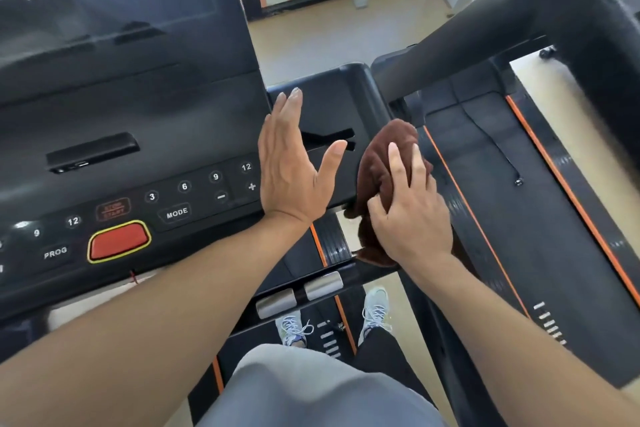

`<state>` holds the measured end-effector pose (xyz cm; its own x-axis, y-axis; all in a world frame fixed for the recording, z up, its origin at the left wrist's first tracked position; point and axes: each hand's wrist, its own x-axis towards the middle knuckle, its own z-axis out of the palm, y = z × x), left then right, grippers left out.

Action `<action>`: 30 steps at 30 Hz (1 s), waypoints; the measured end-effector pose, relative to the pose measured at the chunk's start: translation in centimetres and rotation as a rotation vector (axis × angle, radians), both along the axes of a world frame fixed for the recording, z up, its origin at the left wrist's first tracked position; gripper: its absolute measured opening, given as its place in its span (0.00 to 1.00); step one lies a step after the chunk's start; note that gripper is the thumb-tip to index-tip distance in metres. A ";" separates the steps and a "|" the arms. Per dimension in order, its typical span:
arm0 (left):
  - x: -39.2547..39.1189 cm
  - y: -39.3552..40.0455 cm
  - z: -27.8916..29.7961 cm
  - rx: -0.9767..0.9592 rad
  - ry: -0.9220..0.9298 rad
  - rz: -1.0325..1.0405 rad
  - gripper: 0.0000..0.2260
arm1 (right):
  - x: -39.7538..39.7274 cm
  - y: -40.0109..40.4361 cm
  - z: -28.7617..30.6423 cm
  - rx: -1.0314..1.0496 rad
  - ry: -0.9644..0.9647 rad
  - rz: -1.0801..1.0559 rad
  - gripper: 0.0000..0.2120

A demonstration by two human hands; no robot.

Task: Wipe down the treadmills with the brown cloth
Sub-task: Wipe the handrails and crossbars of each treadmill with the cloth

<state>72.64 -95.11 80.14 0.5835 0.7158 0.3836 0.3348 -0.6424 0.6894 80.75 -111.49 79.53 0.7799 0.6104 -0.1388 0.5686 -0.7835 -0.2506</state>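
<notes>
Person is standing on a treadmill's belt, looking down over its console (131, 135) — black panel with numbered speed keys, a MODE key and a red stop button (119, 241). The right hand (410, 215) is gripping the brown cloth (384, 152), its fingers (396, 163) curling over the bunched fabric and pressing it against the right-hand edge of the console's side tray (332, 104), with part of the cloth hanging down below the wrist. The left hand (292, 163) is hovering flat just beside the cloth, fingers straight and together, thumb spread out toward the right hand — holding nothing, and whether it is touching the tray beneath cannot be told. Below the hands, two silver pulse grips (299, 293) are sitting on the crossbar, and pale laced shoes (375, 310) are showing on the belt. A second treadmill (519, 191) is lying to the right, its black deck edged with orange stripes, its thick handrail (485, 28) crossing the upper right. Pale floor is showing beyond both machines.
</notes>
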 end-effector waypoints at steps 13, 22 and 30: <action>0.0 0.1 -0.4 0.003 -0.071 -0.016 0.40 | 7.0 10.8 2.0 0.028 0.208 0.066 0.34; -0.6 -0.1 -0.1 -0.173 -0.273 -0.021 0.42 | 1.6 10.7 2.2 0.110 0.200 0.437 0.30; -1.6 0.3 -0.2 -0.215 -0.192 -0.099 0.35 | -3.6 1.3 2.2 0.122 0.127 0.407 0.40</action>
